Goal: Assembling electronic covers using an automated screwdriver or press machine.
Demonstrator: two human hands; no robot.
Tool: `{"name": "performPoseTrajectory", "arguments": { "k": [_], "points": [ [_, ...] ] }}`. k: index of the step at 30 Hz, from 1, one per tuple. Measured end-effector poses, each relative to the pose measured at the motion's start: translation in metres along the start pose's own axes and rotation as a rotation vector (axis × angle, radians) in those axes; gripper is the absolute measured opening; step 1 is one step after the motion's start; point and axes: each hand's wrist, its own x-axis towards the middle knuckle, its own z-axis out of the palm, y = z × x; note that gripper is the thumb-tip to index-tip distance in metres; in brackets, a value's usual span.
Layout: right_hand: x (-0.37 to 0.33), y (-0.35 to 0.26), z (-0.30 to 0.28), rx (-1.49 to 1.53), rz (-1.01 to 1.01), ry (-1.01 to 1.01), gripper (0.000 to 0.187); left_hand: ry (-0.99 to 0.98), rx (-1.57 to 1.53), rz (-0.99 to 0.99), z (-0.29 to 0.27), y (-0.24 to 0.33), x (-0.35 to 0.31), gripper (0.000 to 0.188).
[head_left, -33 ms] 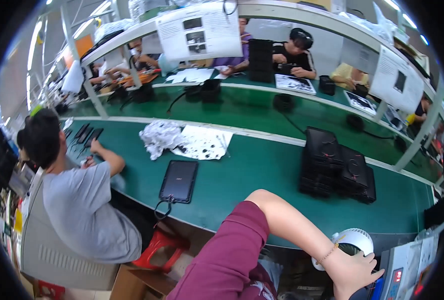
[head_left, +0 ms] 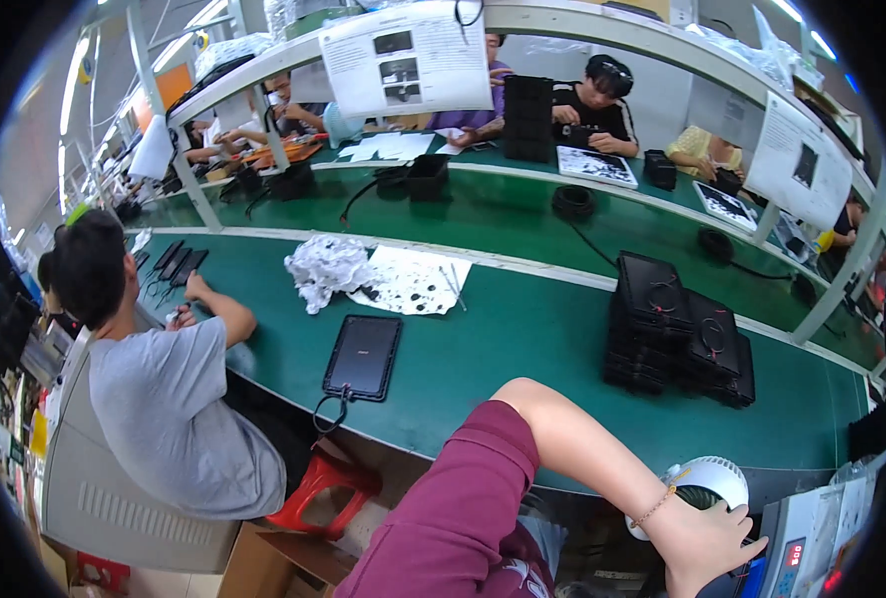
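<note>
My left arm, in a maroon sleeve, reaches out and bends to the lower right. My left hand, with a thin bracelet at the wrist, has its back up and its fingers spread; nothing shows in it. It is over the near side of a round white fan-like device with a ribbed grille, beside a grey machine with a red lit display. What lies beneath the palm is hidden. My right hand is outside the picture.
Stacked black cases with cables stand right of centre on the green bench. A black tablet-like panel with a cable, crumpled white wrapping and a spotted sheet lie leftward. A co-worker sits left beside a red stool.
The view has shifted slightly, so the bench things sit a little differently in the picture. My left hand stays in the same place by the white device.
</note>
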Motion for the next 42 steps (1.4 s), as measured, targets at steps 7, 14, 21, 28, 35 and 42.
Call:
{"name": "performPoseTrajectory", "arguments": {
  "k": [7, 14, 21, 28, 35, 42],
  "points": [
    [-0.002, -0.059, -0.034, 0.227, 0.34, -0.588, 0.049, 0.176, 0.049, 0.025, -0.016, 0.011, -0.022, 0.1],
    [-0.003, -0.09, -0.05, 0.198, 0.382, -0.606, 0.046, -0.289, -1.556, -0.57, 0.026, -0.041, -0.015, 0.102],
    [-0.021, -0.108, -0.017, 0.119, 0.313, -0.532, 0.042, -0.698, -3.148, -0.607, 0.091, 0.0, -0.056, 0.066],
    [-0.047, -0.126, 0.055, 0.027, 0.253, -0.43, 0.038, -0.343, -2.504, -1.076, 0.1, 0.007, -0.057, 0.055],
    [-0.05, -0.181, 0.046, -0.554, -0.39, -0.327, 0.026, -0.53, -2.707, -0.664, 0.081, 0.013, -0.037, 0.07],
    [-0.026, -0.201, 0.074, -0.869, -0.801, -1.024, 0.029, -0.531, -2.58, -0.773, 0.081, -0.004, -0.029, 0.081]
  ]
}}
